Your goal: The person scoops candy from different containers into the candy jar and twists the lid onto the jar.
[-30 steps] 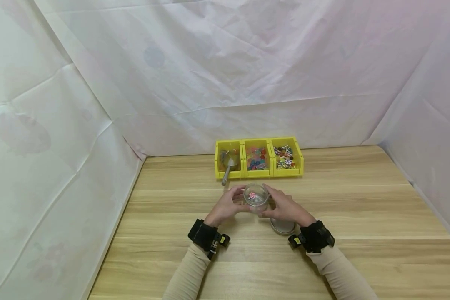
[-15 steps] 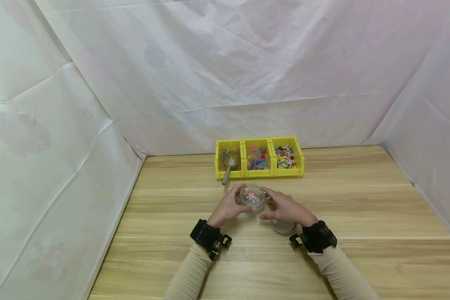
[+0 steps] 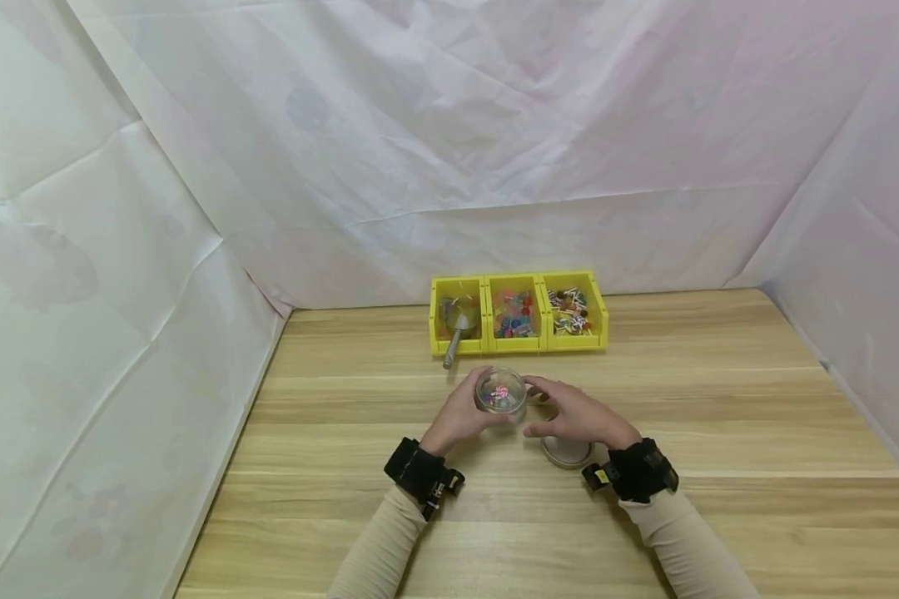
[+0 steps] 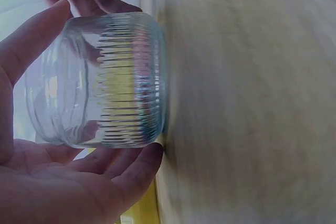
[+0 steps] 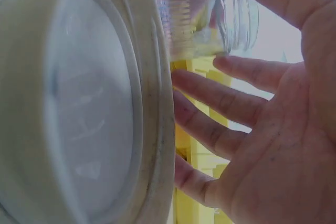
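A ribbed glass jar point(image 4: 115, 80) with candy at its bottom stands upright on the table. My left hand point(image 3: 464, 413) holds it from the left, thumb on the near side and fingers round the far side. On the right, my right hand point(image 3: 575, 413) is spread with nothing in its grasp, its fingertips close to the jar. A red-and-white swirl candy point(image 3: 501, 392) shows inside the jar in the head view. Below my right palm lies a round lid point(image 3: 568, 452), which fills the left of the right wrist view with its pale inner disc.
Beyond the hands stands a row of yellow bins point(image 3: 517, 343) holding small colourful candies. A metal scoop point(image 3: 453, 345) leans in the left bin, its handle over the front edge. White cloth walls point(image 3: 449, 150) enclose the wooden table point(image 3: 719, 399) at the back and sides.
The jar and my left hand around it have shifted slightly left. My right fingers have come away from the jar's side, and the right hand has drawn a little to the right.
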`<action>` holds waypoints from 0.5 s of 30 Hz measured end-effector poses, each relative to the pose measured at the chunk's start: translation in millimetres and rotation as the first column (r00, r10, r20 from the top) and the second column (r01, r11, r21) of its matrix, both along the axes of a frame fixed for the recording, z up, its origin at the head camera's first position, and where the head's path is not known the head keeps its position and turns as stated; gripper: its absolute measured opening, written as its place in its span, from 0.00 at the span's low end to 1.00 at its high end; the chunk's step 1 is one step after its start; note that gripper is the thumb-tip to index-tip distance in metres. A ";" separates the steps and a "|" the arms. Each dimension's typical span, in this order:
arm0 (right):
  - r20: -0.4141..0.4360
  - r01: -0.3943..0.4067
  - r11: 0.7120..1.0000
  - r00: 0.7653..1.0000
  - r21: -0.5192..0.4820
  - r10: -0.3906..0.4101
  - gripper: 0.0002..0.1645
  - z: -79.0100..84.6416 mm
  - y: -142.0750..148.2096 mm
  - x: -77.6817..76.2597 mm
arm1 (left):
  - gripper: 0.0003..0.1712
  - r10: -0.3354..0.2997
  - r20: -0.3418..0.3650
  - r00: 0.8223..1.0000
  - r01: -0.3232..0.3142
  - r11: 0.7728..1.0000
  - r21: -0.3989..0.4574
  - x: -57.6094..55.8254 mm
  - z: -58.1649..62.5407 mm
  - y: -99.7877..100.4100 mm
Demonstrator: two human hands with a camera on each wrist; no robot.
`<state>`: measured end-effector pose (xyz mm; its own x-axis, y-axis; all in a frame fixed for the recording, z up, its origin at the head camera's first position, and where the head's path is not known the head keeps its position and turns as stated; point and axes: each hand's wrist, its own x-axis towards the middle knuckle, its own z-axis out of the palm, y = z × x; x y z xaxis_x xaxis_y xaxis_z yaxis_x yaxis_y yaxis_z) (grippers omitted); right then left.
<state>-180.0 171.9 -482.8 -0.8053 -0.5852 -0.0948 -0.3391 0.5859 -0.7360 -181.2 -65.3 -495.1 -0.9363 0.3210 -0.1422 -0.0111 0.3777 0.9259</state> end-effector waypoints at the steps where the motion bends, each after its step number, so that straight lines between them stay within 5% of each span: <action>1: 0.004 0.002 1.000 1.000 0.002 -0.002 0.50 0.0 1.2 -0.4 | 0.56 -0.002 -0.008 1.000 0.001 1.000 -0.010 0.0 -0.4 0.4; 15: 0.076 0.073 0.969 0.993 0.236 -0.093 0.42 11.9 12.5 2.2 | 0.57 0.018 -0.005 1.000 -0.018 0.998 -0.065 -0.2 -1.8 1.5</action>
<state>-177.8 184.4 -470.9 -0.8332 -0.4701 -0.2912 -0.2236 0.7680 -0.6001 -181.4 -63.7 -496.9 -0.9424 0.2945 -0.1585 -0.0147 0.4371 0.8993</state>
